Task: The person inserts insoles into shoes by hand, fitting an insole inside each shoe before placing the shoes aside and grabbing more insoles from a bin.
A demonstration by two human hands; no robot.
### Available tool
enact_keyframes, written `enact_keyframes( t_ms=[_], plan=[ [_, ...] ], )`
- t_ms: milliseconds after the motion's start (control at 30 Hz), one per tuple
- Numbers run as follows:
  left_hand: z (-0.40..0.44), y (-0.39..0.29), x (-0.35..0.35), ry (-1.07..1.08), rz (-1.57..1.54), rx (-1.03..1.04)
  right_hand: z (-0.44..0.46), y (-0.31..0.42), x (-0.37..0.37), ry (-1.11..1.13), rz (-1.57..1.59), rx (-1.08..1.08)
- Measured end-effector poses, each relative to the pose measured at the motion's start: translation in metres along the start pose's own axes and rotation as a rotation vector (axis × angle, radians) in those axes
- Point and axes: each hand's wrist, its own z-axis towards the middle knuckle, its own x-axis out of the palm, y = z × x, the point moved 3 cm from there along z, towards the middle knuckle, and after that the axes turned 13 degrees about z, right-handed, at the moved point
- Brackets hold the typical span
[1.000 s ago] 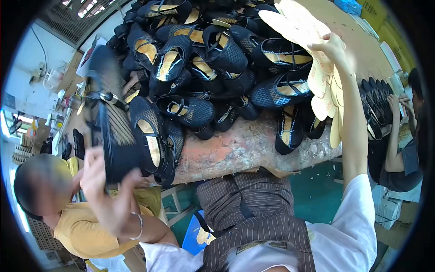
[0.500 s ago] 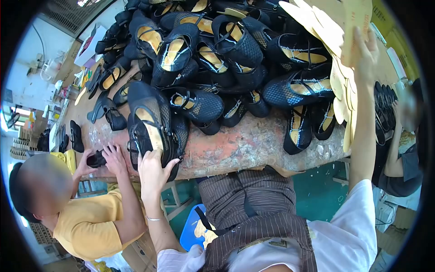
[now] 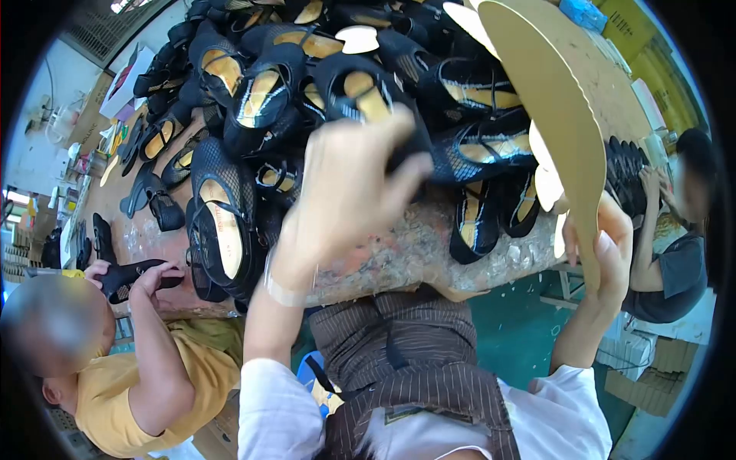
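Note:
My right hand (image 3: 606, 241) pinches the narrow lower end of a tan insole (image 3: 563, 107), held upright close to the camera. Blurred by motion, my left hand (image 3: 349, 180) is over the front of a pile of black mesh shoes. Just beyond its fingers lies a black shoe (image 3: 345, 73) with a tan inside; whether they touch it cannot be told. To the left of that hand, a black strapped shoe (image 3: 203, 176) stands at the table's near side, with a printed insole (image 3: 224, 230) inside.
Several loose insoles (image 3: 546, 180) lie right of the shoe pile on the worn table (image 3: 368, 268). At left, a co-worker in a yellow shirt (image 3: 146, 376) handles a black shoe (image 3: 123, 280). Another person (image 3: 675, 268) works at right beside more black shoes (image 3: 625, 180).
My left hand has left the shoe at the left and moved right and up over the pile. My right hand has come down and nearer from the insole stack, with an insole.

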Motion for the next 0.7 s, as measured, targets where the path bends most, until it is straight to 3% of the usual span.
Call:
enact_keyframes(
  t_ms=[67,167,267,300,333,400,500,700],
  plan=[
    [-0.058,-0.048,-0.024,0.038,0.018,0.042,-0.015,-0.02,-0.006,0.051,0.076,0.138],
    [-0.131,-0.094,0.008,0.228,0.029,-0.209,-0.022,-0.05,0.014,0.212,0.071,0.364],
    [-0.166,-0.075,0.083,0.355,0.172,-0.531,-0.024,-0.06,0.041,0.424,-0.215,0.276],
    [-0.172,-0.07,0.109,0.325,0.152,-0.564,-0.026,-0.057,0.045,0.453,-0.437,0.12],
    [-0.176,-0.067,0.126,0.292,0.127,-0.591,-0.031,-0.048,0.049,0.431,-0.601,0.102],
    [-0.18,-0.07,0.132,0.158,0.077,-0.446,-0.041,-0.035,0.053,0.418,-0.885,0.061],
    [-0.194,-0.071,0.099,0.305,0.154,-0.457,-0.046,-0.032,0.048,0.479,-1.189,-0.084],
    [-0.25,-0.014,0.045,0.391,0.387,-0.543,-0.04,-0.072,0.084,0.719,-1.103,-0.089]
  ],
)
